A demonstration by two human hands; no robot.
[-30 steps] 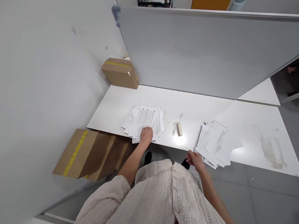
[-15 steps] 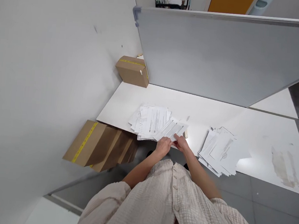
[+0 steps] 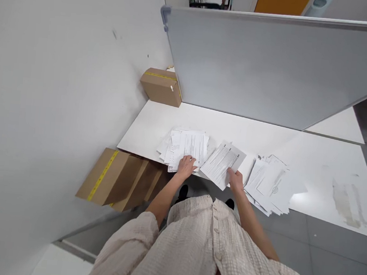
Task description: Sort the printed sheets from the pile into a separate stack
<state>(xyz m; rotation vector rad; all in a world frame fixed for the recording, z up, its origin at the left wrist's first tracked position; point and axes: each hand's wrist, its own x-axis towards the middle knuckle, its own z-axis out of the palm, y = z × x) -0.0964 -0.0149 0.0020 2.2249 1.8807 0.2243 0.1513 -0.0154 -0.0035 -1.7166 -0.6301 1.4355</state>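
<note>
My right hand (image 3: pixel 235 179) grips a printed sheet of paper (image 3: pixel 222 163) by its right edge, holding it tilted over the front of the table. My left hand (image 3: pixel 186 166) rests on the near edge of the left pile of papers (image 3: pixel 186 144), fingers extended and apart. That pile is loosely stacked, with printed text on its top sheet. To the right of my right hand lies a second pile of papers (image 3: pixel 268 184), uneven, with a round stamp on an upper sheet. Some of its sheets stick out past the table's front edge.
A white table (image 3: pixel 317 167) runs along a grey-white partition board (image 3: pixel 258 71). One cardboard box (image 3: pixel 162 90) stands in its back left corner. Several more boxes (image 3: pixel 101 177) with yellow tape are at the lower left, beside the wall (image 3: pixel 60 99).
Both hands were together on the sheet. Now my left hand has let go and moved left onto the pile, while my right hand has carried the sheet to the right.
</note>
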